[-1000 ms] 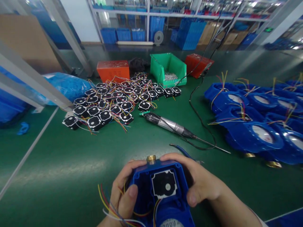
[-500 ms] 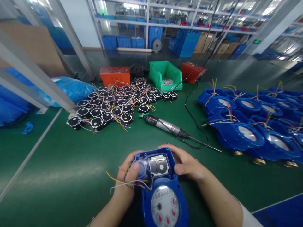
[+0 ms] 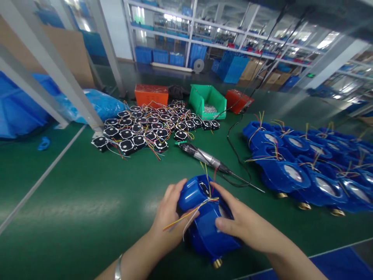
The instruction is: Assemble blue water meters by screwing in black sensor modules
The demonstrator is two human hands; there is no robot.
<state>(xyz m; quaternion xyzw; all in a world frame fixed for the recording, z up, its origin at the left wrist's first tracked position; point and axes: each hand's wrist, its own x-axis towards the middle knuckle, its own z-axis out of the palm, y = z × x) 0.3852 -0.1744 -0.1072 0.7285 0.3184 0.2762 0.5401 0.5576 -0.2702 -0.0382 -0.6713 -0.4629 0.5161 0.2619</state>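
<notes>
Both of my hands grip a blue water meter above the near part of the green table. My left hand is wrapped around its left side, the thumb lying by the loose coloured wires. On the right side, my right hand presses with its thumb and fingers. The meter is turned on its side, so its dial is mostly hidden and a brass fitting shows at the bottom. Part of a black module is visible inside its upper compartment. Beyond it lies an electric screwdriver.
Several black modules with wires are heaped at the left back. A green bin of small metal parts stands between two orange boxes. Rows of blue meters fill the right. A black cable curves beside the screwdriver.
The water meter has been turned from dial facing me onto its side, hiding most of the dial. My hands have shifted their grip around it, and the camera view has tilted.
</notes>
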